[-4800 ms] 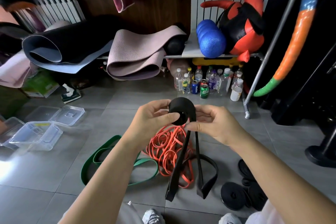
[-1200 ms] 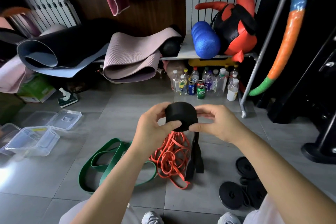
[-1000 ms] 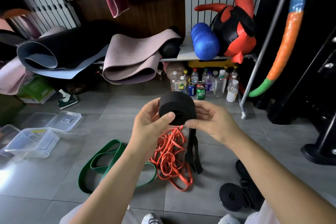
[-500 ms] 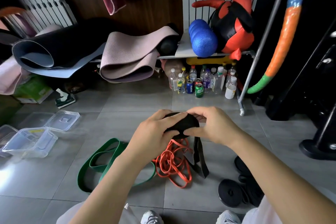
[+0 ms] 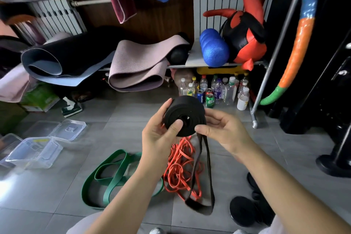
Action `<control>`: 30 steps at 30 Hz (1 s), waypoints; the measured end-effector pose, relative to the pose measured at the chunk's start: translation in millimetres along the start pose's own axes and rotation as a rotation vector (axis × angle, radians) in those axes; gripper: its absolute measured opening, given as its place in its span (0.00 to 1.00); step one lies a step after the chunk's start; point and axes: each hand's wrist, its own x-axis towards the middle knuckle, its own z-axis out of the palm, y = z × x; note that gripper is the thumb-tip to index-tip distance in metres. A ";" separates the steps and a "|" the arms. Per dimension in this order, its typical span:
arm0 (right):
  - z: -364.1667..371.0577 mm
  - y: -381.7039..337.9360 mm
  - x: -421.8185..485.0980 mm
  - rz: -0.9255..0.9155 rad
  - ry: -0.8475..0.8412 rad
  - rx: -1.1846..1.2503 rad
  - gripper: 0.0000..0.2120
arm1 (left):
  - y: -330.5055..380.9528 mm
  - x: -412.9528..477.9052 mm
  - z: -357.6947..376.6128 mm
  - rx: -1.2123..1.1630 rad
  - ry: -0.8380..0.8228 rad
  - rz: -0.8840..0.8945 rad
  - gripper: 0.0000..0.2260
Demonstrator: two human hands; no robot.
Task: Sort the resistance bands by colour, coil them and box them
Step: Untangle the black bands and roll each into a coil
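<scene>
Again the roll came up for inspection: where half a second before both hands had pressed it low and flat over the pile, the person now held the wide black rubber resistance band chest-high above the grey tiled floor, its wound face turned toward the camera. The left hand gripped the roll, fingers curled behind its far side and the thumb laid across the face beside the small centre hole. The right hand pinched the roll's lower right edge between thumb and curled fingers, at the spot where the unwound tail dropped away as a narrow loop; whether its end touched the floor could not be told. The roll looked fatter than it had nearly five seconds before, which suggested the coiling of this band was well along, with only the hanging loop left to take in. Under the hands a tangle of thin orange bands and a green flat band lay loose and uncoiled, while finished black coils sat by the person's right knee. The clear plastic boxes stood well apart to the left with no bands visible in them, so the boxing appeared not yet begun.
</scene>
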 end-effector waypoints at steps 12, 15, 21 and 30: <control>-5.9 9.0 -6.0 0.094 -0.125 -0.385 0.21 | -2.6 8.1 -27.7 1.176 -0.461 0.481 0.26; -6.5 9.2 -6.1 0.072 -0.117 -0.420 0.21 | -7.6 5.7 -27.9 1.155 -0.470 0.501 0.19; -14.3 1.1 -0.1 0.054 -0.097 -0.422 0.21 | -8.9 5.4 -18.1 0.938 -0.273 0.457 0.19; -28.1 0.9 9.1 0.072 0.021 -0.274 0.24 | -4.3 11.8 2.1 0.481 -0.033 0.192 0.26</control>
